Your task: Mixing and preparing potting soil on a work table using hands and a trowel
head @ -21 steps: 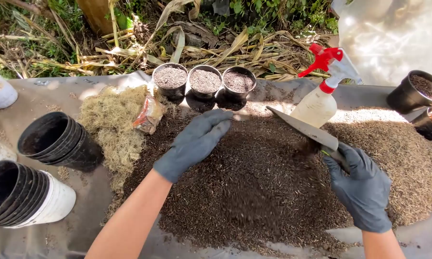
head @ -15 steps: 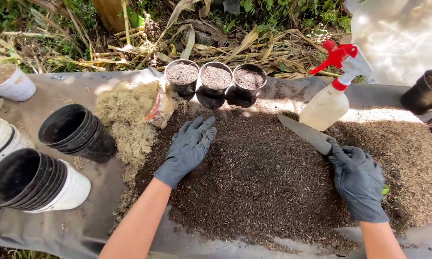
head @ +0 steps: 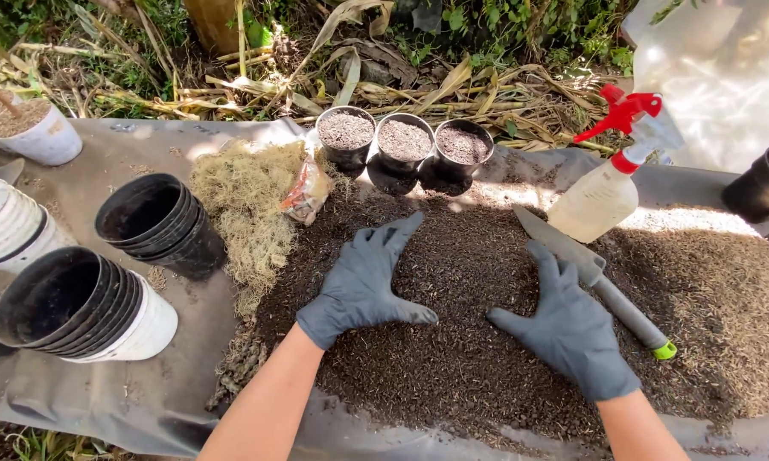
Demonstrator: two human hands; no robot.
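Both gloved hands lie open and flat on the dark soil mix (head: 461, 341) heaped on the grey sheet (head: 128, 393), the left hand (head: 363, 282) and right hand (head: 568, 329) facing each other with thumbs inward. A trowel (head: 594, 277) lies free on the soil just beside the right hand, near a spray bottle (head: 606, 192); three filled black pots (head: 403, 141) stand beyond, and stacked empty pots (head: 158, 222) to the left
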